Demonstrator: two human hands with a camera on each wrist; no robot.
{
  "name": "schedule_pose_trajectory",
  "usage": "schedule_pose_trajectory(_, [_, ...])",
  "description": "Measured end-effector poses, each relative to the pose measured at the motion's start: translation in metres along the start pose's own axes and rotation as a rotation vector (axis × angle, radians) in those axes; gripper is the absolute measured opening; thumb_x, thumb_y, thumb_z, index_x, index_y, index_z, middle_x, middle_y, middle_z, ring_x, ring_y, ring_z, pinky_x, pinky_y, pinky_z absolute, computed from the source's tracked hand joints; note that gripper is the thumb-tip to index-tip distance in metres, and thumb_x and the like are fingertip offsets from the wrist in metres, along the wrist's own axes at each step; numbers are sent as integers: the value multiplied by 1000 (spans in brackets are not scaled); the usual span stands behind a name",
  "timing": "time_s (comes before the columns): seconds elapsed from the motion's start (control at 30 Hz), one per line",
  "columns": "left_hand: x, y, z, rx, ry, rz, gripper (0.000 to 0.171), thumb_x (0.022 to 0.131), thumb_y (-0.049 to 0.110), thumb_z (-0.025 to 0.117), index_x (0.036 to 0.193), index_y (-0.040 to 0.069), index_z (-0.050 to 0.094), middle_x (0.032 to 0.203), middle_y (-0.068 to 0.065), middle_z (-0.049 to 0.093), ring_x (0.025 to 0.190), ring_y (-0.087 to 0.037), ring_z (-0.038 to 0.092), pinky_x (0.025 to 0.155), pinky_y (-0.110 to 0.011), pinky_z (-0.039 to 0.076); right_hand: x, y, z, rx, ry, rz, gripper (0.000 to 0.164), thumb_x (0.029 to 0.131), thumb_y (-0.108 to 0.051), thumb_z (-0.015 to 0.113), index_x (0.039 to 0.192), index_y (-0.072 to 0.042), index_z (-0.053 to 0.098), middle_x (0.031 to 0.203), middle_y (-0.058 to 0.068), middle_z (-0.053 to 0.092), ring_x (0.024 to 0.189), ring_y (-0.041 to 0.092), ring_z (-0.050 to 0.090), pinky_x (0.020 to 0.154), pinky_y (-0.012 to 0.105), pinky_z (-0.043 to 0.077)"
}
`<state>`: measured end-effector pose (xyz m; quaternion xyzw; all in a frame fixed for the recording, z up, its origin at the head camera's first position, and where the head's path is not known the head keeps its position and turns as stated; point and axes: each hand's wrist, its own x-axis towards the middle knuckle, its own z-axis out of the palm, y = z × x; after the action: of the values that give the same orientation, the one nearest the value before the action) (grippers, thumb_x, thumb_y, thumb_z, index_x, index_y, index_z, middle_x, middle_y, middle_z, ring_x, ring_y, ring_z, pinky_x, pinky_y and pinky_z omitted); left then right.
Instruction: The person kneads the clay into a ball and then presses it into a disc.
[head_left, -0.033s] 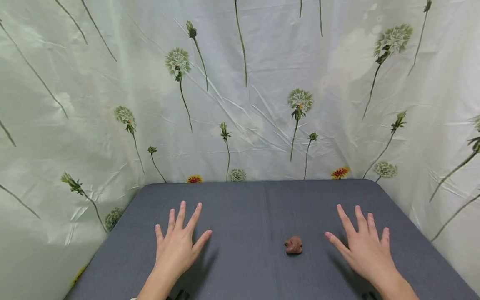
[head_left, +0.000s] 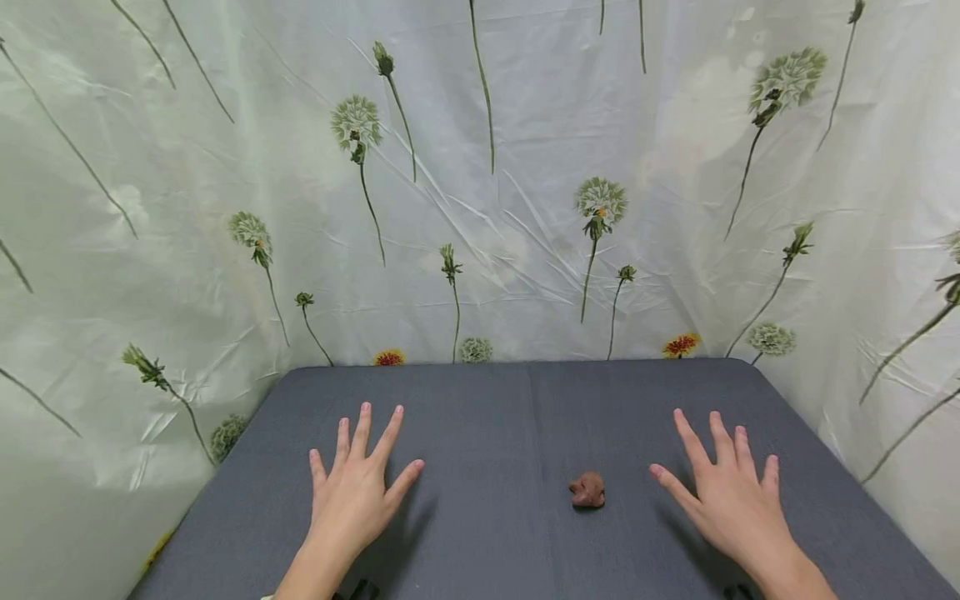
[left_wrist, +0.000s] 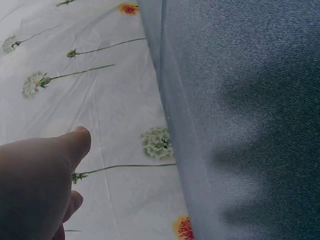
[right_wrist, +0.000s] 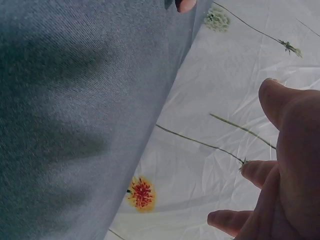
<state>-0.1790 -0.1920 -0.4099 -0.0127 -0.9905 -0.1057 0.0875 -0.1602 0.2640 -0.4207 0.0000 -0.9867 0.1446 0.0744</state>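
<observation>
A small reddish-brown lump (head_left: 587, 489), like a piece of clay with an uneven surface, lies on the dark grey tabletop between the two hands, closer to the right one. My left hand (head_left: 352, 497) is palm down over the left part of the table, fingers straight and spread, holding nothing. Over the right part, my right hand (head_left: 738, 506) is spread the same way, its thumb pointing toward the lump. Both hands cast shadows on the cloth below. The wrist views show the left hand (left_wrist: 40, 180) and the right hand (right_wrist: 300, 160) partly, at the frame edges.
The table (head_left: 480, 417) is covered in grey-blue cloth with a faint crease, and has rounded far corners. Behind it and along both sides hangs a pale, wrinkled curtain (head_left: 480, 208) printed with dandelions and orange flowers. Small black pieces show near each wrist.
</observation>
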Motion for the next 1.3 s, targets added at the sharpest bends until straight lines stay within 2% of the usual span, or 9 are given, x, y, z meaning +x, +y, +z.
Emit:
schedule_pose_trajectory(0.2, [-3,0,0,-6,-18,3,88,100,80,49,172,43,15,181,-17,9,164,-53,11,113,-92,9,-1,-1,1,15,-12,0,93,104,-73,51,174,-22,17,169,42,18,148,74,17,104,94,11])
schedule_pose_trajectory(0.47, [-4,1,-1,2,-28,7,87,101,78,50,172,42,17,180,-20,12,164,-53,14,112,-93,11,-1,0,-1,15,-52,16,96,102,-77,49,174,-20,19,170,41,18,149,73,19,105,94,10])
schedule_pose_trajectory(0.73, [-6,7,-3,-2,-27,16,84,102,76,50,172,42,17,180,-19,12,164,-52,15,112,-93,11,-2,-13,2,60,-23,-22,94,102,-72,55,173,-20,23,170,38,24,150,69,27,107,91,19])
schedule_pose_trajectory(0.83, [-7,10,-3,-18,9,34,82,104,69,56,172,40,21,179,-20,17,163,-51,22,113,-91,18,-1,-21,4,100,-35,-42,91,104,-69,56,173,-18,25,168,37,29,146,67,38,103,87,31])
schedule_pose_trajectory(0.93, [-9,12,-3,-45,64,66,79,105,61,61,171,37,27,176,-22,26,160,-49,31,111,-87,29,1,-27,5,191,-89,-47,89,106,-66,55,173,-16,25,167,36,32,142,64,46,96,81,44])
schedule_pose_trajectory(1.07, [-14,16,-4,-81,142,113,75,104,55,68,169,32,38,171,-23,39,153,-48,44,105,-79,45,6,-32,8,347,-183,-49,86,108,-61,55,173,-13,24,166,34,34,143,59,48,97,73,50])
schedule_pose_trajectory(1.2, [-18,18,-5,-116,186,133,72,103,52,71,166,33,43,165,-22,48,138,-49,60,86,-66,58,13,-36,16,455,-222,-52,78,109,-55,58,169,-11,33,163,33,42,139,51,57,100,67,53])
schedule_pose_trajectory(1.3, [-21,19,-5,-165,181,136,70,103,52,71,165,35,44,162,-19,51,127,-46,67,69,-57,60,17,-39,24,512,-240,-45,72,109,-50,62,165,-10,41,159,32,48,132,47,64,99,63,56])
